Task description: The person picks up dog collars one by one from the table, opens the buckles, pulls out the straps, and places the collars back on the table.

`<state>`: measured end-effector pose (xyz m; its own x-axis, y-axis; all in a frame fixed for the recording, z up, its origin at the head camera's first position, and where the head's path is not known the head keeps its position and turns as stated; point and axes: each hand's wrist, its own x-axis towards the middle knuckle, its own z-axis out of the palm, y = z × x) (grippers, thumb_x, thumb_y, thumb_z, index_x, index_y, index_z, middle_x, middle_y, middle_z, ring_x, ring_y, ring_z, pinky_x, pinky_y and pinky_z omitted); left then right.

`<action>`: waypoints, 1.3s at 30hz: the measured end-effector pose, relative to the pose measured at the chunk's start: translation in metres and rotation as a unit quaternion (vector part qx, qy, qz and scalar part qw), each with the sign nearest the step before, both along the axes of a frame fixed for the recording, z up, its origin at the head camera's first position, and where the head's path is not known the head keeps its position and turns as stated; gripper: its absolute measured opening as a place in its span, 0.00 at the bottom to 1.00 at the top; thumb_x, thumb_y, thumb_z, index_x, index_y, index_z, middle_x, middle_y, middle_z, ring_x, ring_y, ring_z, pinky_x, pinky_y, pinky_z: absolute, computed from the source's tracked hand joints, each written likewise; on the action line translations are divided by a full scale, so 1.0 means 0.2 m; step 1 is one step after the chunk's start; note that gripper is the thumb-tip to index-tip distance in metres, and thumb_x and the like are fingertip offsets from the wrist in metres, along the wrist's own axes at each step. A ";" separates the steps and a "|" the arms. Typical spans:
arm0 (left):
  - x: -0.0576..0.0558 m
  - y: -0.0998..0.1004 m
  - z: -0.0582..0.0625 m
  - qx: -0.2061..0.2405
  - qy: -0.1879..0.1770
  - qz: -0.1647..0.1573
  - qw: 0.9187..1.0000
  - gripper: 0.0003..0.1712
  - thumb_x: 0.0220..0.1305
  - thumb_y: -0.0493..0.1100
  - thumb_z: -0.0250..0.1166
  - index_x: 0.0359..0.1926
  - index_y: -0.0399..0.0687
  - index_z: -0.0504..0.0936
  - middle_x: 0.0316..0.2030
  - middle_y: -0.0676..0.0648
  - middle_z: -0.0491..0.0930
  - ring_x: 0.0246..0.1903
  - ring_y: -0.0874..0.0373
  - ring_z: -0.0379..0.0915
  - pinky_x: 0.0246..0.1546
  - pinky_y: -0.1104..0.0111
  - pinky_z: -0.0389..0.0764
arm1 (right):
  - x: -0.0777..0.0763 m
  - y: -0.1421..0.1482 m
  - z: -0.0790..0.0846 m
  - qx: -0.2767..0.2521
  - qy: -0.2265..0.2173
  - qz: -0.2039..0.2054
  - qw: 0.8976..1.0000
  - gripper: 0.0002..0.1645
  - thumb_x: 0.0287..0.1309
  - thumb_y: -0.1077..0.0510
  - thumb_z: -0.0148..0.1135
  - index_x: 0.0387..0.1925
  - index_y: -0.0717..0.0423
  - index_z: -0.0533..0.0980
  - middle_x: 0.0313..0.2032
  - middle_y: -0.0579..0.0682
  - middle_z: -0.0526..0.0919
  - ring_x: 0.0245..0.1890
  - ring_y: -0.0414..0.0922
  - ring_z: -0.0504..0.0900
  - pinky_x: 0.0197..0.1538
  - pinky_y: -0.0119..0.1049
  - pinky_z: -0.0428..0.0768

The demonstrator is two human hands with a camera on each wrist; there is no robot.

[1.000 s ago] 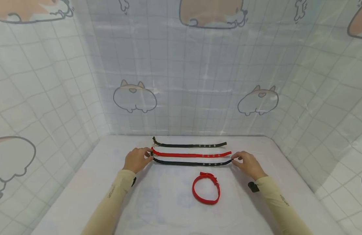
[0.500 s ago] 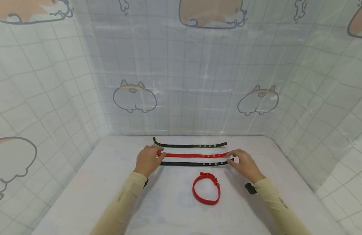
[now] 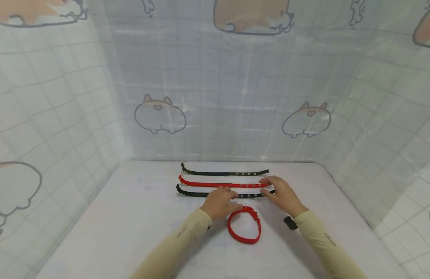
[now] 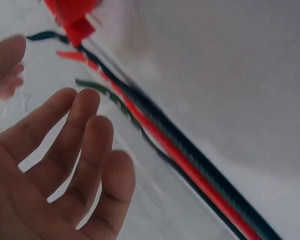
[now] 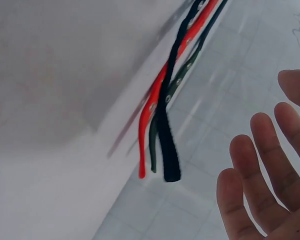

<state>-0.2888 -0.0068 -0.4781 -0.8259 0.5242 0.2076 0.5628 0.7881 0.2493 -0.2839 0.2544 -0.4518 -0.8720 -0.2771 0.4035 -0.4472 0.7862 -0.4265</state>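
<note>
Three collars lie stretched out in parallel rows: a dark green one at the back, a red one in the middle and a black one in front. A second red collar, buckled into a loop, lies nearer me. My left hand hovers with spread fingers between the black collar and the loop, its fingertips beside the loop's buckle end; in the left wrist view its fingers hold nothing. My right hand is over the punched ends of the red and black collars, fingers apart and relaxed, holding nothing.
All the collars lie on a white-covered table. Behind it and at both sides stand white gridded walls printed with cartoon dogs. A dark band shows at the right wrist.
My left hand has let go of the black collar's buckle end and moved right and nearer, toward the red loop. My right hand has released the black collar's tip and shifted slightly left.
</note>
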 end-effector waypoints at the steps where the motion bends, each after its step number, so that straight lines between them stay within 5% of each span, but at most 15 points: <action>1: 0.00 0.02 -0.01 -0.010 -0.008 -0.001 1.000 0.29 0.63 0.67 0.67 0.57 0.55 0.86 0.50 0.54 0.84 0.52 0.56 0.76 0.51 0.58 0.81 | 0.00 -0.01 0.00 0.000 0.001 0.002 1.000 0.19 0.60 0.58 0.74 0.52 0.57 0.82 0.48 0.51 0.85 0.51 0.51 0.82 0.57 0.54 0.78; 10: 0.00 0.07 -0.02 -0.055 -0.027 -0.025 0.998 0.22 0.61 0.63 0.71 0.49 0.57 0.89 0.30 0.59 0.77 0.32 0.62 0.68 0.35 0.71 0.75 | 0.03 -0.06 -0.01 -0.017 -0.009 0.022 1.000 0.18 0.60 0.57 0.73 0.51 0.55 0.82 0.48 0.49 0.84 0.51 0.51 0.82 0.56 0.51 0.79; 20: -0.03 0.08 -0.05 -0.041 -0.023 -0.051 0.998 0.11 0.64 0.55 0.72 0.44 0.60 0.91 0.23 0.64 0.75 0.29 0.64 0.66 0.28 0.72 0.70 | 0.03 -0.10 -0.04 -0.025 -0.024 0.023 0.999 0.18 0.61 0.57 0.73 0.52 0.54 0.82 0.48 0.48 0.85 0.50 0.50 0.82 0.56 0.52 0.80; 31: -0.02 0.01 -0.03 0.015 0.028 -0.058 0.998 0.12 0.64 0.54 0.71 0.46 0.61 0.91 0.29 0.63 0.81 0.31 0.65 0.69 0.30 0.73 0.72 | 0.07 -0.10 -0.04 -0.072 -0.058 0.059 0.994 0.20 0.64 0.51 0.70 0.55 0.51 0.81 0.49 0.45 0.85 0.49 0.45 0.83 0.53 0.48 0.82; 39: -0.01 -0.04 0.02 0.046 0.148 -0.059 0.986 0.15 0.66 0.57 0.70 0.49 0.60 0.90 0.37 0.58 0.83 0.36 0.62 0.72 0.36 0.71 0.77 | 0.07 -0.12 -0.04 -0.095 -0.086 0.089 0.988 0.25 0.66 0.45 0.67 0.58 0.53 0.80 0.45 0.38 0.86 0.46 0.41 0.82 0.49 0.44 0.82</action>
